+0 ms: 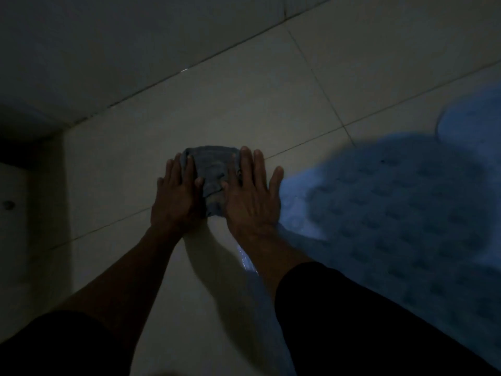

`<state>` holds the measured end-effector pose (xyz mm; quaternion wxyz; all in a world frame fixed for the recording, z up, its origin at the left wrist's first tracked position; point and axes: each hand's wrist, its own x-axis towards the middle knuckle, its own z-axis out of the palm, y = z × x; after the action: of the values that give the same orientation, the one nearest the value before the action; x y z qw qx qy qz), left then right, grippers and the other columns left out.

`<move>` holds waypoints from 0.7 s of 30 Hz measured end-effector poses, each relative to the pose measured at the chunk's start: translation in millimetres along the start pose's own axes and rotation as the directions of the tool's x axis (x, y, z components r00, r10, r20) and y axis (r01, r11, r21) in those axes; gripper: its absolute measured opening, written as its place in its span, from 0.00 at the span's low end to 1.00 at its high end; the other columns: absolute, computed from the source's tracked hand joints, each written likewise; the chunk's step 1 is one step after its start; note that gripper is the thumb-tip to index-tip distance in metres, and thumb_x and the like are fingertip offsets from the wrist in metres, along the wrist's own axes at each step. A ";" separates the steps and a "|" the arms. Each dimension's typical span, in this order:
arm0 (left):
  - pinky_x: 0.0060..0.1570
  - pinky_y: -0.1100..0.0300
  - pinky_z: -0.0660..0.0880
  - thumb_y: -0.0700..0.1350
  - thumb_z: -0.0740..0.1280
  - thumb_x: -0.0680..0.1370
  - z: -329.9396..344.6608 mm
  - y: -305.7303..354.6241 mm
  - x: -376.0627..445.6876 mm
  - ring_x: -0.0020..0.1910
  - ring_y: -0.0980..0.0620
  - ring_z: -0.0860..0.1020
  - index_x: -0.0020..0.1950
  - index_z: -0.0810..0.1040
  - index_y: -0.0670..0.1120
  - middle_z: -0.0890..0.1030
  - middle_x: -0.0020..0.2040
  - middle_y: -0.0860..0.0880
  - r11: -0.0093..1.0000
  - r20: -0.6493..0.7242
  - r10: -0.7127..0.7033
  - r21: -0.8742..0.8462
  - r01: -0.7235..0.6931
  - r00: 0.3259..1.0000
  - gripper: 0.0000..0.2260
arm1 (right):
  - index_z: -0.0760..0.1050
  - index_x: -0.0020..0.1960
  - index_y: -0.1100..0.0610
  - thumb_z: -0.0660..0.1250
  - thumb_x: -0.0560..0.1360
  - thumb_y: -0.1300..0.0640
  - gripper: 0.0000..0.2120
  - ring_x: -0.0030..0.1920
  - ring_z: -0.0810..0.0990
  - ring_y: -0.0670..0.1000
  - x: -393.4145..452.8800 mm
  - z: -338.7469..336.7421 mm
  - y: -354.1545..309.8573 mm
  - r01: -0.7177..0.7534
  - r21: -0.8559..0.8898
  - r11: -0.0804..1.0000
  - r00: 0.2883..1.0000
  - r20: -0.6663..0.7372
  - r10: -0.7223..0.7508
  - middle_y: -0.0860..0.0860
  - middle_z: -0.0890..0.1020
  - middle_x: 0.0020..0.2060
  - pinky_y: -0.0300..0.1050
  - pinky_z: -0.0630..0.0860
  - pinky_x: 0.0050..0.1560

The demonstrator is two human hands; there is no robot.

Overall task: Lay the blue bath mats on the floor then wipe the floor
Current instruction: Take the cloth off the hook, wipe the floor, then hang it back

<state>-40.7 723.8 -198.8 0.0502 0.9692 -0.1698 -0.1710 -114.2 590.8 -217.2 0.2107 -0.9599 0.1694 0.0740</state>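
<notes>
A small grey-blue cloth (pixel 212 172) lies bunched on the pale tiled floor (pixel 244 104) at the centre of the dim view. My left hand (pixel 176 196) presses flat on the cloth's left side and my right hand (pixel 252 199) presses on its right side, fingers spread and pointing away from me. A blue bath mat (pixel 406 213) with a raised bumpy pattern lies flat on the floor just right of my right hand. A second, paler blue mat (pixel 474 126) shows at the far right edge, partly cut off by the frame.
A tiled wall (pixel 108 50) meets the floor along a diagonal line at the upper left. A dark recess and a small round fitting (pixel 8 204) sit at the left edge. A wet glint shows on the floor under my right forearm.
</notes>
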 end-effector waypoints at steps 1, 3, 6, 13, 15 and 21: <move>0.76 0.38 0.50 0.55 0.52 0.85 -1.5 2.6 6.2 0.81 0.40 0.45 0.82 0.46 0.45 0.46 0.82 0.41 0.999 0.007 0.027 0.018 -0.027 1.000 0.29 | 0.38 0.81 0.55 0.44 0.85 0.46 0.29 0.80 0.37 0.57 2.6 -4.4 3.8 -0.010 -0.015 1.000 1.000 -0.016 0.009 0.52 0.40 0.80 0.66 0.36 0.74; 0.75 0.37 0.51 0.56 0.52 0.84 -5.0 8.2 20.2 0.81 0.39 0.46 0.82 0.46 0.45 0.47 0.82 0.41 0.995 0.006 0.086 0.041 -0.086 0.996 0.31 | 0.40 0.81 0.56 0.44 0.85 0.47 0.29 0.80 0.38 0.57 7.2 -12.1 9.6 -0.037 0.005 0.999 0.999 -0.024 0.037 0.53 0.42 0.80 0.67 0.36 0.74; 0.76 0.38 0.50 0.58 0.47 0.83 -9.0 22.4 47.1 0.81 0.40 0.47 0.82 0.48 0.45 0.49 0.82 0.41 0.984 -0.009 0.175 0.034 -0.174 0.985 0.30 | 0.42 0.81 0.55 0.43 0.84 0.47 0.28 0.80 0.39 0.57 17.8 -16.9 20.5 -0.105 -0.010 0.994 0.994 -0.040 0.105 0.54 0.43 0.80 0.68 0.36 0.73; 0.77 0.43 0.46 0.53 0.48 0.86 -13.5 71.9 89.2 0.81 0.43 0.46 0.82 0.49 0.45 0.49 0.82 0.42 0.932 -0.018 0.361 0.049 -0.359 0.933 0.26 | 0.59 0.79 0.57 0.49 0.82 0.45 0.29 0.79 0.55 0.60 35.8 -27.7 51.6 -0.305 -0.036 0.952 0.935 -0.203 0.292 0.57 0.59 0.79 0.70 0.49 0.73; 0.77 0.42 0.47 0.52 0.48 0.86 -14.4 83.2 98.9 0.81 0.42 0.47 0.82 0.50 0.44 0.50 0.82 0.41 0.908 -0.013 0.416 0.058 -0.414 0.909 0.26 | 0.53 0.80 0.56 0.48 0.82 0.44 0.29 0.80 0.49 0.59 39.7 -34.4 60.5 -0.316 0.007 0.949 0.933 -0.177 0.313 0.57 0.53 0.80 0.68 0.41 0.73; 0.77 0.40 0.50 0.51 0.49 0.86 -16.9 122.0 129.8 0.81 0.41 0.49 0.82 0.53 0.42 0.52 0.82 0.40 0.824 0.001 0.560 0.103 -0.557 0.829 0.26 | 0.60 0.78 0.57 0.49 0.83 0.44 0.28 0.78 0.59 0.59 51.6 -42.6 90.6 -0.458 -0.022 0.889 0.847 -0.315 0.429 0.57 0.62 0.78 0.71 0.52 0.72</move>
<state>41.9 565.1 -204.8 0.0525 0.8808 -0.4533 -0.1262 -95.4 480.0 -224.2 0.1128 -0.9036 0.4129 -0.0187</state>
